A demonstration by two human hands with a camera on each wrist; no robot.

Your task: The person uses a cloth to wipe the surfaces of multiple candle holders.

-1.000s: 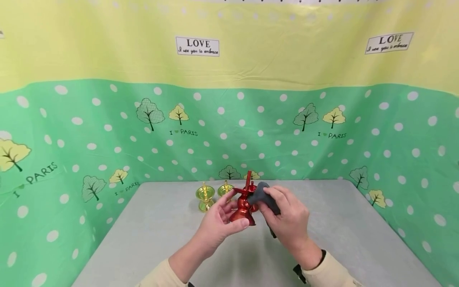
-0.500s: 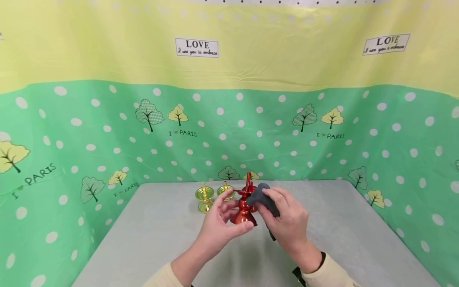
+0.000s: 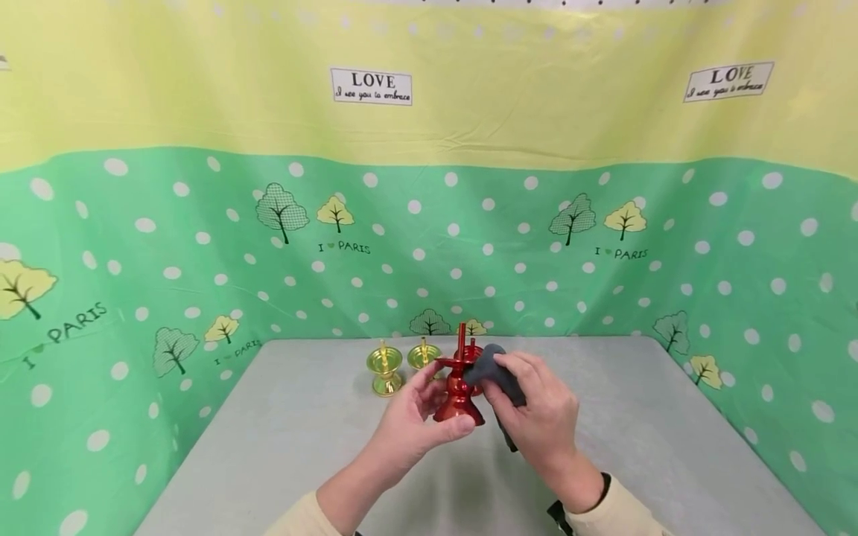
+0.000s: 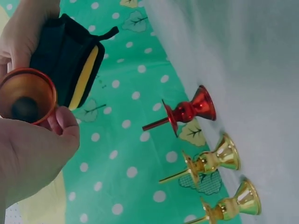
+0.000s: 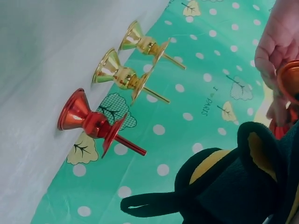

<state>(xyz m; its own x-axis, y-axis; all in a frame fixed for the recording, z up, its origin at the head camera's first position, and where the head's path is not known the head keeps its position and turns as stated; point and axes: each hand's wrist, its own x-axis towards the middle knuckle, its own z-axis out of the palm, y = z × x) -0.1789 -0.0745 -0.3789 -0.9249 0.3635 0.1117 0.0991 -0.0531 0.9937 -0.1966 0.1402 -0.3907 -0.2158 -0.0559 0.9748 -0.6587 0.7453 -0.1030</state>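
Observation:
My left hand (image 3: 410, 426) holds a shiny red candle holder (image 3: 459, 408) off the table, nearly upright, with the thumb at its flared base. In the left wrist view the hollow underside of that base (image 4: 41, 95) faces the camera. My right hand (image 3: 541, 420) grips a dark cloth (image 3: 508, 381) and presses it against the candle holder's neck, just under the dish. Yellow lining and a hanging loop (image 5: 149, 204) show on the cloth in the right wrist view. Part of the neck is hidden by the cloth.
Behind the hands, a second red candle holder (image 5: 96, 125) stands on the grey table (image 3: 302, 432), in a row with two gold candle holders (image 3: 385, 361). A green and yellow printed curtain (image 3: 415, 253) hangs around the back and sides of the table.
The held red candle holder has gone from a slight tilt to nearly upright and sits a little lower. Both hands stay at it, and the cloth keeps touching its neck.

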